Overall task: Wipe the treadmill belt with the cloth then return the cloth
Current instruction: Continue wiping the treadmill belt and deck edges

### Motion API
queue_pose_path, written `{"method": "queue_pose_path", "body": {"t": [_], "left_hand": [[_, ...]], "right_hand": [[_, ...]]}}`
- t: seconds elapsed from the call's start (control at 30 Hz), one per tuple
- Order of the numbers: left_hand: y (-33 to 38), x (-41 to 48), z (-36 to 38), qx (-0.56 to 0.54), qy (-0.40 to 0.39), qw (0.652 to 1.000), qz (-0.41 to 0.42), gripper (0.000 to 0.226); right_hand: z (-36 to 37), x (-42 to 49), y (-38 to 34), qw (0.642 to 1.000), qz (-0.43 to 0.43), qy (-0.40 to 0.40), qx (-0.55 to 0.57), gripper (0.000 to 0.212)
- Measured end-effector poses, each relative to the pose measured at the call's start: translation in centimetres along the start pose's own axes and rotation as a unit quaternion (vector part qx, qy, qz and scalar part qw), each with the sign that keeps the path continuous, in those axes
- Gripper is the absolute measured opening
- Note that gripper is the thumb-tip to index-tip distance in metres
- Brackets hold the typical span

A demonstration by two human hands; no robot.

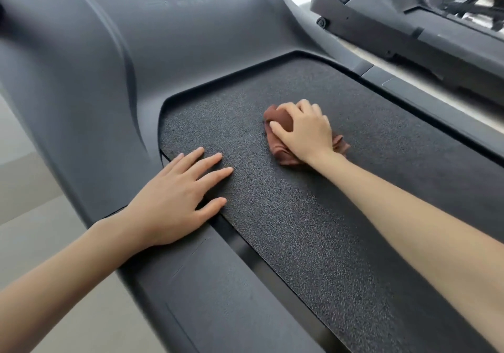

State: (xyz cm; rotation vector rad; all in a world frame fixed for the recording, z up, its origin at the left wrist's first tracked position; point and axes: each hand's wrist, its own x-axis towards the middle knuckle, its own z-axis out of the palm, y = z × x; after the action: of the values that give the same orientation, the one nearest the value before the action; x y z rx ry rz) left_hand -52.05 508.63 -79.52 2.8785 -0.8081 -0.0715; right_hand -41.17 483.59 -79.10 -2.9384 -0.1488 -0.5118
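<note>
Pressing brown cloth onto belt, right hand fingers curled, left hand splayed flat

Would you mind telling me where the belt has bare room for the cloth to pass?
The belt is bare between the left hand and right hand, and beyond the cloth toward the motor cover. It is crowded only under both hands.

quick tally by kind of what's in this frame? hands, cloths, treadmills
Hands: 2 (left hand flat, half on the belt; right hand pressing the cloth)
Cloths: 1 (brown cloth, bunched on the belt)
Treadmills: 2 (the one being wiped; second treadmill at upper right)
Total: 5
</note>
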Motion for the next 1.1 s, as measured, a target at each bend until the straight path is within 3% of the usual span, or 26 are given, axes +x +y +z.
{"method": "queue_pose_path", "body": {"t": [0.07,0.13,0.3,0.4,0.6,0.77,0.83,0.97,1.03,1.1], "left_hand": [[-0.5,-0.3,-0.1,0.007,-0.007,1.000,0.013,0.070],[-1.5,-0.9,-0.3,0.025,-0.009,1.000,0.018,0.068],[-4.0,-2.4,-1.1,0.027,0.029,0.998,-0.056,0.074],[-3.9,-2.3,-1.2,0.015,0.038,0.997,-0.062,0.074],[-4.2,-2.4,-1.1,0.012,0.045,0.997,-0.060,0.074],[-4.1,-2.4,-0.9,0.008,0.051,0.997,-0.061,0.075],[-4.1,-2.4,-0.9,0.008,0.056,0.997,-0.061,0.075],[-4.0,-2.4,-0.9,0.007,0.064,0.996,-0.064,0.074],[-4.0,-2.4,-1.0,0.007,0.062,0.996,-0.062,0.074],[-4.0,-2.4,-1.0,0.006,0.060,0.996,-0.060,0.074]], "right_hand": [[-1.0,-2.3,1.0,0.996,-0.086,-0.013,0.035,0.038],[-2.0,-3.4,2.4,0.993,-0.108,-0.029,0.042,0.037],[-0.6,-0.5,1.3,1.000,0.016,0.001,-0.009,0.042],[0.9,1.3,-1.9,0.999,0.025,0.014,-0.020,0.043],[0.3,-1.7,-6.1,0.994,-0.108,0.011,0.031,0.039],[-2.5,-6.0,-1.7,0.964,-0.246,-0.039,0.098,0.039],[-2.6,-4.9,0.3,0.981,-0.175,-0.031,0.082,0.041],[-0.5,0.0,0.4,0.999,0.048,0.004,0.004,0.040],[0.3,0.9,-1.5,0.997,0.071,0.011,-0.030,0.042],[0.6,-0.2,-3.5,0.999,0.025,0.013,-0.027,0.042]]}}
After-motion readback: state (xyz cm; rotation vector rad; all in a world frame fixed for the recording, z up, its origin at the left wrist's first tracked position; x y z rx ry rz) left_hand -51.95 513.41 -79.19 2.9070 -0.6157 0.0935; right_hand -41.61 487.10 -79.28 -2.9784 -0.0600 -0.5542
